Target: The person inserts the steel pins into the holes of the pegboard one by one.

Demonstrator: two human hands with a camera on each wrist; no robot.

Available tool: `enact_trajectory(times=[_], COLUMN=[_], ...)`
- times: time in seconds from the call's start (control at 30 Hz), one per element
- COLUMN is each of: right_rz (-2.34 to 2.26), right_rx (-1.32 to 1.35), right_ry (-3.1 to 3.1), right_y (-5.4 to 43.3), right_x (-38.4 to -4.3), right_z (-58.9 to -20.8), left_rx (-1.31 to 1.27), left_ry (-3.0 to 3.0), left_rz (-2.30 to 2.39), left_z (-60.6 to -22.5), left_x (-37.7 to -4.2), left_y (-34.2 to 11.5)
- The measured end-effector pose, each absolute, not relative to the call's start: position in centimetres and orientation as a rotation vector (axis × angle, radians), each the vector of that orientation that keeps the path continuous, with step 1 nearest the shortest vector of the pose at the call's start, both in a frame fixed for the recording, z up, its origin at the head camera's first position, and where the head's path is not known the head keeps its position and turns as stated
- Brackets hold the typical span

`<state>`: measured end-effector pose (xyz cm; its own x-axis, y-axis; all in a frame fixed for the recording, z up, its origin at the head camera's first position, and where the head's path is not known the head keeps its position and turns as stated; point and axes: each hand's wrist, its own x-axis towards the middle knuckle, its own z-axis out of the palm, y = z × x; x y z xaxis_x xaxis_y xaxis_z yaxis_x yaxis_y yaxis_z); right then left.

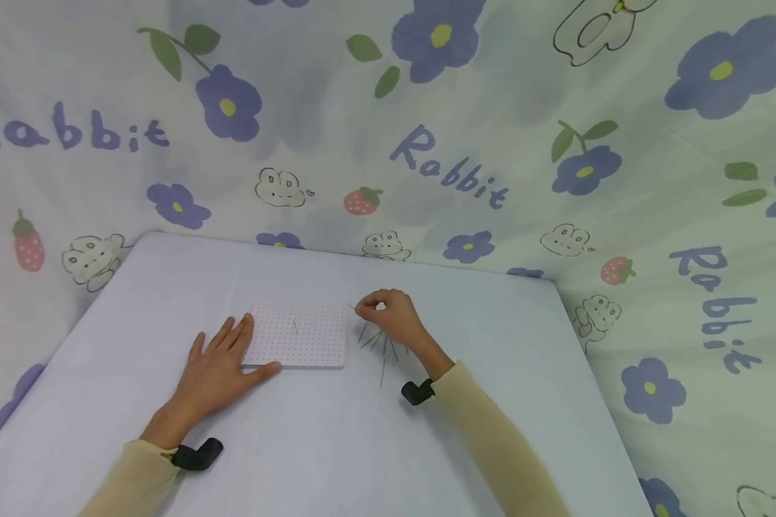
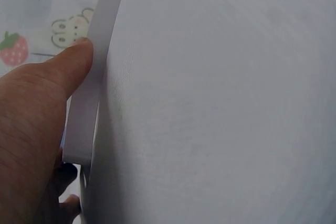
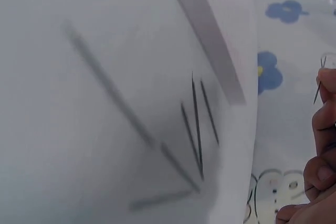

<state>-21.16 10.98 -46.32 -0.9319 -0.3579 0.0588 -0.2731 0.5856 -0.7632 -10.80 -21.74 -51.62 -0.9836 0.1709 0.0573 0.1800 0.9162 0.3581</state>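
Observation:
A white rectangular board (image 1: 317,345) with a grid of small reddish dots lies on the table. My left hand (image 1: 215,373) rests at its left end, fingers extended along that side; in the left wrist view the thumb (image 2: 79,64) lies against the board's edge (image 2: 86,124). One thin needle (image 1: 295,327) stands tilted on the board's upper middle. Just past the right end, my right hand (image 1: 391,316) pinches another thin dark needle (image 3: 317,93) between thumb and forefinger, above the table. Below that hand several loose needles (image 1: 383,362) lie fanned out.
The white-covered table (image 1: 284,445) meets a patterned fabric wall (image 1: 323,115) at the back and sides. Black wrist cameras (image 1: 197,455) are strapped on both forearms. The loose needles lie close by the board's right side.

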Motion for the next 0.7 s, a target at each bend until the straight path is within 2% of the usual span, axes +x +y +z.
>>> enact_trajectory(times=[0.27, 0.7], right_rz=[-1.355, -1.368], right_rx=[-0.597, -0.537], right_ry=[2.594, 2.583], right_y=[6.8, 4.0], right_x=[-21.0, -20.8], right_z=[-46.7, -47.7], left_rx=[-0.279, -0.248], left_ry=[-3.042, -3.059], left_rz=[-0.571, -0.566], left_z=[-51.8, -51.5], left_x=[-10.8, -10.7], left_y=[-21.7, -21.7])
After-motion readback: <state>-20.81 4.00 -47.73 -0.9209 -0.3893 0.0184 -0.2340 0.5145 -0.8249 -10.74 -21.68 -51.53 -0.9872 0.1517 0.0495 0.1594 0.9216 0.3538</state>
